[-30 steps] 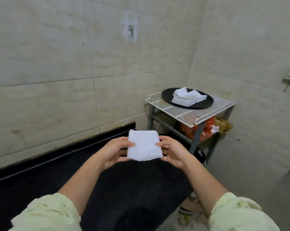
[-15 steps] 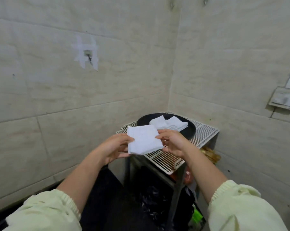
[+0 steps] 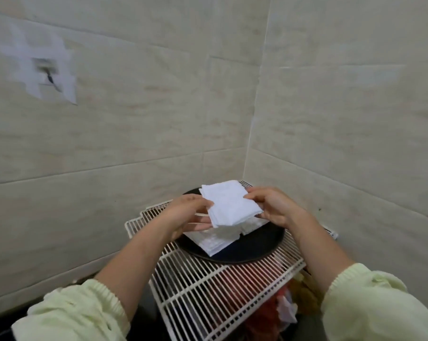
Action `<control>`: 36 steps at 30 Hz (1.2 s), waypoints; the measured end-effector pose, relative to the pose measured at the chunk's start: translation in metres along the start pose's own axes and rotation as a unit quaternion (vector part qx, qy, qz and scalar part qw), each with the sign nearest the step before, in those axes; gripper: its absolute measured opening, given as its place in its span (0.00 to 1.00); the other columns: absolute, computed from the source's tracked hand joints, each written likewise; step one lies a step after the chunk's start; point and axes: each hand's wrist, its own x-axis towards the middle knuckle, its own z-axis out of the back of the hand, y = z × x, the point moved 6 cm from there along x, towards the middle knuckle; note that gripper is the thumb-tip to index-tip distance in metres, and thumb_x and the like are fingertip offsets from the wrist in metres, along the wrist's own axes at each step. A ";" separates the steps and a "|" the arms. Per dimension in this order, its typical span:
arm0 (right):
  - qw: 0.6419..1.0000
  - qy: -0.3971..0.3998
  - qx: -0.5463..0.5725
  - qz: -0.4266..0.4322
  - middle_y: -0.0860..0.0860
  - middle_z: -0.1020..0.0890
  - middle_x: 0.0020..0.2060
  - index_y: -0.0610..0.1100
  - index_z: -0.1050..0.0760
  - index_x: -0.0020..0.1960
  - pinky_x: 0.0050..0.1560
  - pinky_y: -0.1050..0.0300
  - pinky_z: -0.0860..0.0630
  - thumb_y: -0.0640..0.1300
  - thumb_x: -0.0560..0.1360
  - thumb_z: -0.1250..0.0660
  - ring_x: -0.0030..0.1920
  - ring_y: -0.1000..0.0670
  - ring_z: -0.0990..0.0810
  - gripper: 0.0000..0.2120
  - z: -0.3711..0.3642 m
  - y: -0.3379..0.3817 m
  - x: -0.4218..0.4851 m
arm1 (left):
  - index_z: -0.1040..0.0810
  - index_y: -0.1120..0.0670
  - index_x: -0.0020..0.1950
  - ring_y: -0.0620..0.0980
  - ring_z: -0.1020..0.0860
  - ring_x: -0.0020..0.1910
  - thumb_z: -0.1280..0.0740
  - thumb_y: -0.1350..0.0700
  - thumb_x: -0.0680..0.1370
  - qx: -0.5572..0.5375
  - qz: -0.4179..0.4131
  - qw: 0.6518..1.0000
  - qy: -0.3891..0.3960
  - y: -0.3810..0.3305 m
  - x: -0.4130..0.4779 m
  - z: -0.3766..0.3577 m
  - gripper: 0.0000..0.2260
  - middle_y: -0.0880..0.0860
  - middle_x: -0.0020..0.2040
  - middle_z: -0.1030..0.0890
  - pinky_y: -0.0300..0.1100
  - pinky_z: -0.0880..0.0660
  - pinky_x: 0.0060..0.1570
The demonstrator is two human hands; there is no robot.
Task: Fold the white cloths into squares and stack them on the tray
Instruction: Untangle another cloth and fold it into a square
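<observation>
Left hand (image 3: 185, 212) and right hand (image 3: 274, 207) pinch the folded white cloth (image 3: 230, 205) in a narrow grip; lower it flat, edges matching the stack (image 3: 215, 239) on the black tray (image 3: 262, 244).

Soft, even indoor light, moderately bright; source out of sight. No glare, shadows faint. Taped patch (image 3: 44, 72) on left wall smeared by blur. Tile seams (image 3: 97, 168) bow toward edges, wide-angle distortion. Sleeves (image 3: 77, 313) at bottom slightly soft.

Head view, down onto near hands
</observation>
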 end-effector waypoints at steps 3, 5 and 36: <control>1.000 -0.014 -0.004 -0.002 0.42 0.21 0.47 0.38 0.20 0.56 0.36 0.59 0.26 0.34 0.71 0.33 0.43 0.47 0.24 0.14 0.038 0.008 0.038 | 0.23 0.57 0.49 0.51 0.18 0.36 0.32 0.60 0.77 0.028 0.007 0.999 -0.027 -0.005 0.039 -0.029 0.01 0.55 0.42 0.19 0.43 0.18 0.41; 1.000 -0.022 -0.008 -0.001 0.40 0.21 0.47 0.35 0.20 0.58 0.39 0.56 0.28 0.34 0.70 0.33 0.47 0.44 0.25 0.16 0.057 0.011 0.061 | 0.22 0.58 0.47 0.50 0.18 0.35 0.32 0.61 0.77 0.034 0.011 0.998 -0.045 -0.009 0.062 -0.044 0.01 0.56 0.42 0.19 0.41 0.20 0.37; 0.909 0.011 -0.410 0.080 0.50 0.22 0.38 0.41 0.22 0.46 0.35 0.59 0.26 0.39 0.69 0.25 0.37 0.50 0.21 0.09 0.098 -0.026 0.129 | 0.31 0.58 0.32 0.56 0.19 0.39 0.30 0.64 0.70 0.444 0.017 0.866 -0.231 0.018 0.151 -0.080 0.11 0.58 0.39 0.19 0.45 0.23 0.35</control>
